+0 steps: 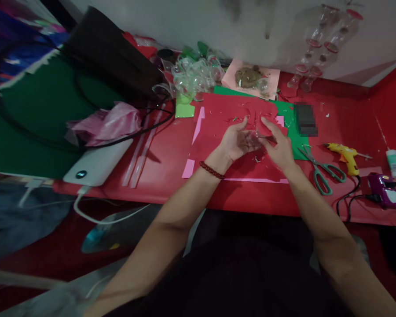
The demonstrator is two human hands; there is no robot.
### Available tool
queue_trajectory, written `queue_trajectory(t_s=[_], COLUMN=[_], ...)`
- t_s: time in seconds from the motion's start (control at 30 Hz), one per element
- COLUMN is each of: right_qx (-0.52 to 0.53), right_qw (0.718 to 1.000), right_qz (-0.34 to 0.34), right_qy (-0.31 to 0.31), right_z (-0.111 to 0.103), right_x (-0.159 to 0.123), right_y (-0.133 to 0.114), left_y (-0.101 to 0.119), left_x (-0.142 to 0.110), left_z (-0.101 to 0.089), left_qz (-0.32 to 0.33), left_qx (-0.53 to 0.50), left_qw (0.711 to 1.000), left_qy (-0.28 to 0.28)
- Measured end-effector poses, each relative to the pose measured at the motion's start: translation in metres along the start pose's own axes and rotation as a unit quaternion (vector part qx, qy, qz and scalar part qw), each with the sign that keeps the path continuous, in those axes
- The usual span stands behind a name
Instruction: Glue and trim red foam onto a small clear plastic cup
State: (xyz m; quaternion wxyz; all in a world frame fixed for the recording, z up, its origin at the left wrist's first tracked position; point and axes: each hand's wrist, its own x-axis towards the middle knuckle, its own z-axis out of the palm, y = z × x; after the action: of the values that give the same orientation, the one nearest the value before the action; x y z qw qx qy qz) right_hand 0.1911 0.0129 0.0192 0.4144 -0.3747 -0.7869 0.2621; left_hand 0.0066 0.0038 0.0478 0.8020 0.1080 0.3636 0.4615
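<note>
Running roughly sideways, red piece [280,130] in right hand [281,149], left hand [236,141] beside

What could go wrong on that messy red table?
The scissors lie near the right hand with their blades a little apart, so a careless reach might poke a finger.

The yellow glue gun has a black cord looping down near the front edge. An arm could snag it and drag the gun. I can't tell if it's hot.

The white power bank has a white cable hanging down, and a tug might pull it off.
</note>
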Motion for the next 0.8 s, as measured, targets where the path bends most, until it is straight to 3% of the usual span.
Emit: queue_trajectory(t_s=[0.27,0.8], right_qx=[-0.015,-0.019], right_qw=[1.000,1.000], right_qz=[-0.017,-0.004], right_qy=[0.018,0.019], right_z=[-0.001,0.004], right_x=[-0.002,-0.003], right_y=[-0.005,-0.009], left_y=[-0.002,-0.001], left_x=[0.004,-0.004], left_z=[-0.003,0.000], left_qz=[0.005,0.012], left_qx=[-0.014,-0.019], left_qw=[0.998,1.000], left_qy=[-0.056,-0.022])
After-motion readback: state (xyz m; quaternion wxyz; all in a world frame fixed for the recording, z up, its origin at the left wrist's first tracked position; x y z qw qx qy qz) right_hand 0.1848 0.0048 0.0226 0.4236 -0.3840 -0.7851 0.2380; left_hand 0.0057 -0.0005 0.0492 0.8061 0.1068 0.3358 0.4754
